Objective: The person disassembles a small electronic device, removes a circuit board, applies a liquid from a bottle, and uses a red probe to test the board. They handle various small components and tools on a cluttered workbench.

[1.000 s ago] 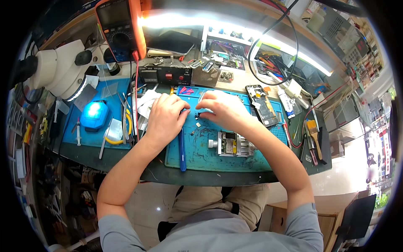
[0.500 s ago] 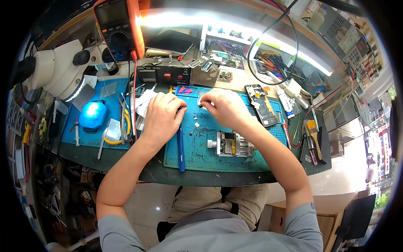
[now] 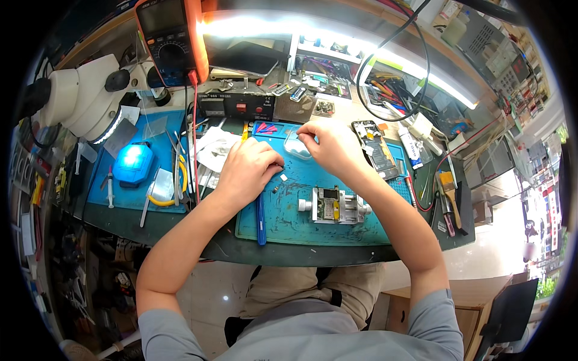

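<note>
My left hand (image 3: 250,168) rests on the blue work mat (image 3: 289,228), its fingers bent and drawn together beside a tiny white piece (image 3: 284,177). Whatever they may pinch is hidden. A blue pen-like tool (image 3: 261,219) lies just below this hand. My right hand (image 3: 328,144) is pinched closed above the right edge of a small clear plastic box (image 3: 295,146) with something whitish inside. I cannot make out anything between its fingertips. Nearer to me, a metal clamp fixture (image 3: 346,207) holds a small circuit board (image 3: 328,206).
An opened phone (image 3: 374,149) lies right of my right hand. White tissue (image 3: 214,149) and a glowing blue box (image 3: 133,164) are to the left. An orange multimeter (image 3: 171,45) stands behind. A brush (image 3: 450,189) lies at the right; a black cable (image 3: 426,60) loops overhead.
My left hand has moved right and slightly toward me, over where small bits lay. My right hand has shifted a little right, leaving the clear box in fuller view.
</note>
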{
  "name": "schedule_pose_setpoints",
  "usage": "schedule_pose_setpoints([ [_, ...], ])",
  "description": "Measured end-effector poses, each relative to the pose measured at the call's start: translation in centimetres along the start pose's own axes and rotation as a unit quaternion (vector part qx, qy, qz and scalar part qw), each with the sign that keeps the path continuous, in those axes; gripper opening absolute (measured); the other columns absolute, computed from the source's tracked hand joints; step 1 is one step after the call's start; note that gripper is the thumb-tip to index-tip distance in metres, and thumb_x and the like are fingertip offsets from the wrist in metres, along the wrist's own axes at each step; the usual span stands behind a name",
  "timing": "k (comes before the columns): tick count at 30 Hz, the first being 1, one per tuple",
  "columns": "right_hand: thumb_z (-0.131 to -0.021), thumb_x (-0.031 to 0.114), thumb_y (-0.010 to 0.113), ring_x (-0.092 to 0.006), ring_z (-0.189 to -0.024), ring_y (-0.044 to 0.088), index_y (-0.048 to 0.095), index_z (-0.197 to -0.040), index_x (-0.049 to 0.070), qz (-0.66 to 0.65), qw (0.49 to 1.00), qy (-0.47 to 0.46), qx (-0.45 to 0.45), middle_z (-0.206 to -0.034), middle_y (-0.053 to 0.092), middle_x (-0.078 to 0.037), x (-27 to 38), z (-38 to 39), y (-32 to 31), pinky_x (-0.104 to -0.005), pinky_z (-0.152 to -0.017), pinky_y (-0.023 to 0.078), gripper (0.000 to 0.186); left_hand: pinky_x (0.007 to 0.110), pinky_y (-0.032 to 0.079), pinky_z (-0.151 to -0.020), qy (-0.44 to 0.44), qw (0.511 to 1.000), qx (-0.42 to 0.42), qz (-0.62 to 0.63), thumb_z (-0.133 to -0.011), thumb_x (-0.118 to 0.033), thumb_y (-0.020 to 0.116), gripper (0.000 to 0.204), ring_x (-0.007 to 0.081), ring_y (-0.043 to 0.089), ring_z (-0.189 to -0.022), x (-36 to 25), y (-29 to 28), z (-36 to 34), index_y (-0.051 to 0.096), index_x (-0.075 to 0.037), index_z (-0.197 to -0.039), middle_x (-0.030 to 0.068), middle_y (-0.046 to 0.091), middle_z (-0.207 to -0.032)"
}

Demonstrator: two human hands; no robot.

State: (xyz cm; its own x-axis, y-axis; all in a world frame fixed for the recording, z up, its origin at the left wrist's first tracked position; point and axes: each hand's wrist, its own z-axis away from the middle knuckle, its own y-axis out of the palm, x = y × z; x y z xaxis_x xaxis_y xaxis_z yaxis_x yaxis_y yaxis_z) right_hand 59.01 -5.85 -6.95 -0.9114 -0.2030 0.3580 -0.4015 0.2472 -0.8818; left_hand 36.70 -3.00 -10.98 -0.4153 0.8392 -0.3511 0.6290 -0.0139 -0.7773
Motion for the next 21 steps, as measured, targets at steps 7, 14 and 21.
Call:
schedule_pose_setpoints([
  [7,-0.095,0.026,0.066,-0.0317,-0.093,0.071,0.077,-0.101,0.012,-0.015,0.997,0.013,-0.073,-0.096,0.074,-0.012,-0.3,1.1,-2.4,-0.0425,-0.081,0.056,0.019,0.04,0.046,-0.085,0.001,1.0,-0.018,0.015,-0.083,-0.011,0.077,0.012,0.0267,0.06,-0.09,-0.1,-0.2,-0.6,0.069,-0.008,-0.091,0.0053,0.066,-0.089],
  [14,-0.093,0.021,0.071,-0.0247,-0.073,0.066,0.078,-0.105,0.01,-0.031,0.997,0.024,-0.072,-0.085,0.073,-0.01,-0.6,2.5,-2.9,-0.0368,-0.071,0.053,0.018,0.041,0.048,-0.082,0.019,0.999,-0.045,0.018,-0.088,-0.013,0.074,0.01,0.0286,0.061,-0.089,-0.5,0.7,-4.1,0.069,-0.006,-0.094,0.0077,0.066,-0.09],
  [21,-0.089,0.019,0.073,-0.0282,-0.092,0.07,0.075,-0.098,0.012,-0.053,0.984,-0.128,0.112,-0.095,0.072,-0.008,1.9,3.2,-0.8,-0.0403,-0.08,0.056,0.012,0.041,0.049,-0.084,0.022,0.996,-0.086,0.01,-0.086,-0.009,0.074,0.015,0.0292,0.063,-0.09,1.1,1.1,-4.8,0.074,-0.006,-0.101,0.008,0.071,-0.095],
])
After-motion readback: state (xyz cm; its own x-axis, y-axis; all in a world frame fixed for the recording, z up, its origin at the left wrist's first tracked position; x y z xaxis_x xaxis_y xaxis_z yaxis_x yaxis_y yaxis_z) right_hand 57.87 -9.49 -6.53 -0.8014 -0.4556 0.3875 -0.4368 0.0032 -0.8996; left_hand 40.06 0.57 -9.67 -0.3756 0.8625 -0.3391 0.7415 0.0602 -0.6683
